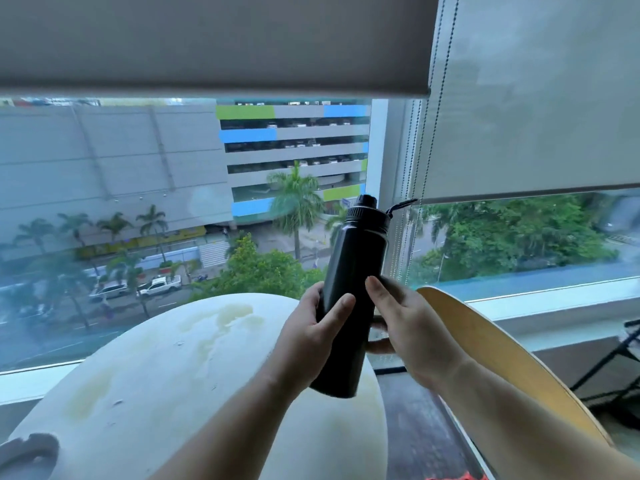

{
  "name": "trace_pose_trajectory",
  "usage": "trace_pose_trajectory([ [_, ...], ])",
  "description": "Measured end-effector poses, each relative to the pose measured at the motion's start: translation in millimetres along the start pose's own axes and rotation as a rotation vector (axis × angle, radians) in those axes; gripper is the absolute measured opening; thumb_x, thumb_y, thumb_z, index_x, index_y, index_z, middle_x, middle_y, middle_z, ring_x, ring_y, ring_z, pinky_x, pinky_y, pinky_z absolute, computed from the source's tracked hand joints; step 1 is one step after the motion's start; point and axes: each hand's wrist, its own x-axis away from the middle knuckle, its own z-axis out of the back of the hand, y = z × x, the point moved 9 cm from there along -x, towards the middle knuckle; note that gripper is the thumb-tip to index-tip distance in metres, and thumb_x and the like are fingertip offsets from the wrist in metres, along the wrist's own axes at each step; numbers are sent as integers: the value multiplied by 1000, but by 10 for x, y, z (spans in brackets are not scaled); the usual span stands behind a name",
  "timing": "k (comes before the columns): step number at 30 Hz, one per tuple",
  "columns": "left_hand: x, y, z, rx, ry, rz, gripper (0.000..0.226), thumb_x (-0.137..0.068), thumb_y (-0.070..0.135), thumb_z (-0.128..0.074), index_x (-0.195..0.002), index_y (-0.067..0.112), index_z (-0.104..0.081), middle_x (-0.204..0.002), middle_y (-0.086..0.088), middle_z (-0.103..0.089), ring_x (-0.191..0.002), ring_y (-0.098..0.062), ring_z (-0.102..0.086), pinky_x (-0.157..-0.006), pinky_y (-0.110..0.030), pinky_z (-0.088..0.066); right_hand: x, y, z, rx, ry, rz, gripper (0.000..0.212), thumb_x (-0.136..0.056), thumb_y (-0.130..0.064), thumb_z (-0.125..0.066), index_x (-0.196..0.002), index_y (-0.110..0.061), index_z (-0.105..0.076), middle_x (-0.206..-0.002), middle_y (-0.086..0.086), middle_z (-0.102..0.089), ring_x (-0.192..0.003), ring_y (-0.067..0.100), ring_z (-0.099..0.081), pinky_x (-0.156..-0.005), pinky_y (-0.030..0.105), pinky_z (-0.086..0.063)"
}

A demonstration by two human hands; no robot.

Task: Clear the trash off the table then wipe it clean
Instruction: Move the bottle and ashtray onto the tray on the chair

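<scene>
A tall black water bottle with a screw cap and a strap loop is held tilted above the right edge of a round white table. My left hand grips the bottle's lower body, fingers wrapped round it. My right hand holds the bottle from the right side, thumb across its front. The tabletop shows yellowish stains and small crumbs. A grey cloth-like thing lies at the table's near left edge, partly cut off.
A curved wooden chair back stands right of the table. A big window with half-lowered roller blinds and bead chains is straight ahead. Black metal legs show at far right by the sill.
</scene>
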Motion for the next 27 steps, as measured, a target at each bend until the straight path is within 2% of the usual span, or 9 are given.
trace_pose_trajectory([
  [4, -245, -148, -482, 163, -26, 143, 58, -79, 59, -79, -117, 17, -70, -111, -23, -74, -101, -42, -73, -96, -62, -57, 54, 117, 550, -8, -44, -5, 31, -109, -28, -48, -135, -27, -65, -122, -1, -76, -111, 20, -74, -86, 47, -63],
  [7, -354, -281, -845, 331, -177, 237, 59, -88, 46, -75, -126, 2, -66, -115, -31, -68, -102, -40, -67, -97, -59, -51, 99, 332, 1038, -17, 35, -26, 36, -108, -16, -48, -142, -19, -59, -127, 0, -74, -116, 20, -72, -93, 49, -61],
  [10, -529, -439, -1190, 376, -201, 296, 62, -84, 31, -77, -126, -10, -60, -113, -30, -66, -105, -44, -64, -104, -62, -47, 118, 644, 1659, 56, 105, -58, 35, -105, -13, -56, -138, -24, -62, -123, -1, -74, -110, 19, -74, -93, 45, -62],
  [14, -734, -640, -1531, 235, -182, 293, 46, -78, 4, -77, -120, -8, -63, -109, -24, -73, -100, -36, -72, -89, -43, -58, 74, 1050, 2007, 152, -29, -113, 51, -97, -2, -68, -142, -25, -59, -124, -2, -72, -115, 18, -71, -103, 41, -56],
  [16, -803, -771, -1685, 165, -209, 306, 49, -73, -2, -80, -120, -6, -65, -115, -28, -73, -103, -37, -73, -94, -46, -60, 26, 1188, 2011, 259, -122, -119, 63, -91, -4, -76, -140, -39, -58, -124, -8, -72, -118, 13, -69, -102, 35, -55],
  [19, -844, -1005, -1851, 39, -276, 348, 51, -69, -4, -84, -118, -2, -69, -116, -27, -74, -109, -45, -72, -102, -57, -55, -72, 1447, 2030, 350, -114, -177, 75, -75, -17, -92, -129, -54, -56, -118, -15, -73, -109, 6, -71, -93, 34, -59],
  [22, -861, -1164, -1879, -185, -308, 374, 53, -62, 6, -91, -112, 9, -74, -110, -14, -79, -107, -35, -75, -102, -56, -56, -148, 1694, 2040, 379, -39, -213, 74, -62, -21, -97, -118, -49, -58, -109, -18, -75, -98, 6, -74, -86, 35, -61],
  [25, -955, -1166, -1798, -553, -373, 319, 45, -66, 26, -92, -108, 23, -77, -104, 6, -80, -99, -14, -76, -97, -45, -59, -203, 2022, 2050, 391, 8, -272, 78, -55, -29, -98, -119, -47, -56, -107, -21, -74, -99, 4, -72, -84, 31, -59],
  [27, -1065, -1078, -1621, -740, -366, 277, 45, -73, 40, -91, -114, 26, -77, -107, 12, -78, -94, -4, -74, -96, -35, -59, -223, 2248, 2053, 411, 44, -324, 83, -51, -33, -96, -120, -48, -53, -106, -21, -74, -101, 3, -70, -86, 31, -57],
])
